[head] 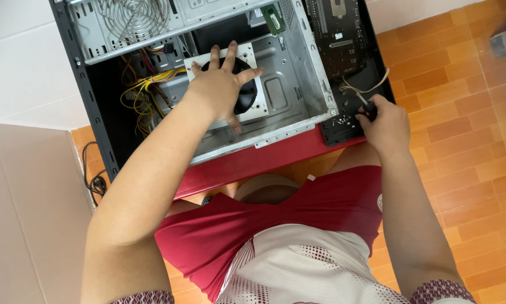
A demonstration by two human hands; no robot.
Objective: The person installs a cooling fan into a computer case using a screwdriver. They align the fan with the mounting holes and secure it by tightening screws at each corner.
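Two hands working inside an open PC case.

The right hand is gripping a screwdriver at the near rim, ready; farther in, the left hand is spreading open fingers over the fan, steadying it.

- An orange tiled floor spreads out on the right.
- A black cable lies coiled on it at left.
- A beige board sits nearby.

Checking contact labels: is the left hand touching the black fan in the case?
Touching. The head view shows the left hand spread flat on the black fan, palm and fingers covering it with no gap.
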